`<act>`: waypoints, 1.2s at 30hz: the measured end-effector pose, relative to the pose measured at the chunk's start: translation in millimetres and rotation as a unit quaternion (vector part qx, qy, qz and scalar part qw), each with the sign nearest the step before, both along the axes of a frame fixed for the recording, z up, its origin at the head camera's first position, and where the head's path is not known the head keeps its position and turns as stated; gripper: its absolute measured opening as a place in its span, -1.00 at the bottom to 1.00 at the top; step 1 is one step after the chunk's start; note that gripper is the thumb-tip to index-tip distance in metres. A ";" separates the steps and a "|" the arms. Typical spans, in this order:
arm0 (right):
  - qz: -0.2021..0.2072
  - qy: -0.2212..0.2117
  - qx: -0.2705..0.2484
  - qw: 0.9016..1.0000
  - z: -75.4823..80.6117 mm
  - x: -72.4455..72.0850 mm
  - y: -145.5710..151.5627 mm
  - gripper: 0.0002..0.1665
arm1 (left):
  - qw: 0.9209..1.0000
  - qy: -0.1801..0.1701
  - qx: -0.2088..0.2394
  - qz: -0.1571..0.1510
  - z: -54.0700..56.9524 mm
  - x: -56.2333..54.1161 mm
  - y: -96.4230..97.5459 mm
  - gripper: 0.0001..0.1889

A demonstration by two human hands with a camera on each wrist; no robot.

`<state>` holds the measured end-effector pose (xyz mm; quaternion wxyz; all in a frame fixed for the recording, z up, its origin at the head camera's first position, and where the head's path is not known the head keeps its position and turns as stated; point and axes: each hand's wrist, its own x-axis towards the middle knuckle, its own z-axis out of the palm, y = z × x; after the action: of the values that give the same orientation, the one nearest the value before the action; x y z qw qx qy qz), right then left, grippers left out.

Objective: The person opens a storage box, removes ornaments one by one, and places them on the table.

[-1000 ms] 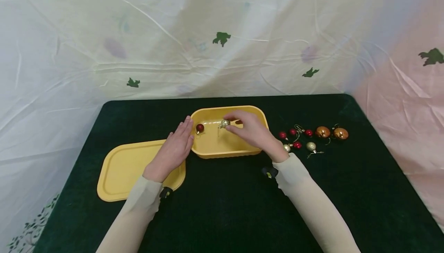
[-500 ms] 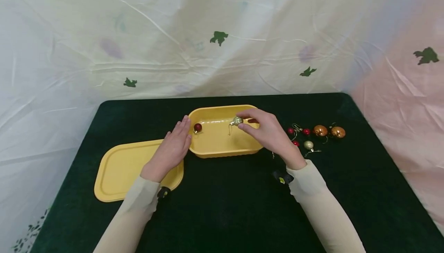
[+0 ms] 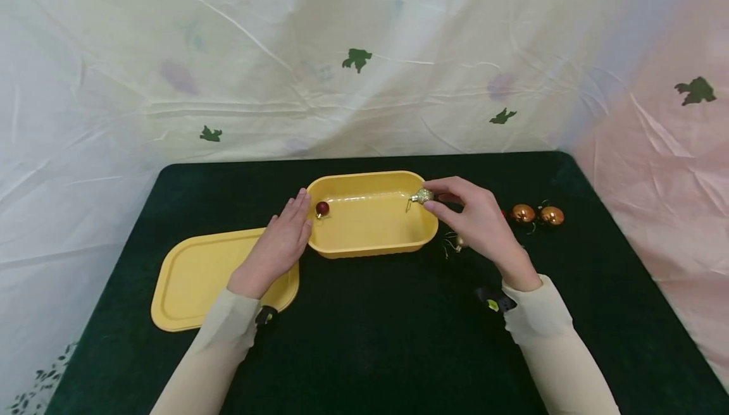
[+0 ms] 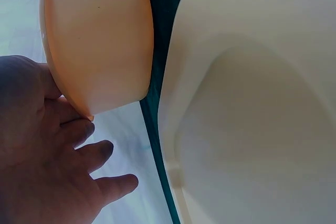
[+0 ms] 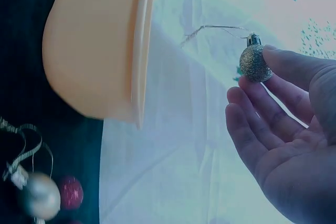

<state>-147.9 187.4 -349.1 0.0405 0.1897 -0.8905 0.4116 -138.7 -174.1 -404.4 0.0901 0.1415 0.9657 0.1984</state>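
Observation:
My right hand [image 3: 475, 219] pinches a glittery gold bauble [image 3: 422, 196] between thumb and fingers, above the right rim of a yellow box [image 3: 364, 252]. A string loop trails from the bauble's cap; the right wrist view shows the gold bauble [image 5: 255, 63] held clear of the box wall [image 5: 100, 45]. Fingers extended, my left hand [image 3: 277, 244] rests against the box's left rim. Inside the box, at its left end, lies a dark red bauble [image 3: 322, 208]. In the left wrist view, the left hand [image 4: 58, 145] touches the box's edge [image 4: 100, 40].
A yellow lid [image 3: 199, 279] lies left of the box, partly under the left forearm. Two copper baubles [image 3: 523, 214] sit on the dark green tabletop [image 3: 364, 326] to the right. My right hand hides other small baubles; a pale one [image 5: 42, 196] shows in the right wrist view.
My right hand has moved right with the gold bauble, from over the box's middle to its right rim. The left hand stays against the box, and the red bauble stays inside.

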 end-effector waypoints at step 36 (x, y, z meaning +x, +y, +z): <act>-0.136 0.024 0.016 0.990 1.4 36.5 103.7 -0.60 | 1.000 -0.008 -0.003 0.001 1.0 0.8 1.4 -0.34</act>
<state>-111.3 291.1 -347.7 0.1147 0.0777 -0.9131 0.3835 -137.9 -172.7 -403.4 0.0983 0.1385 0.9656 0.1969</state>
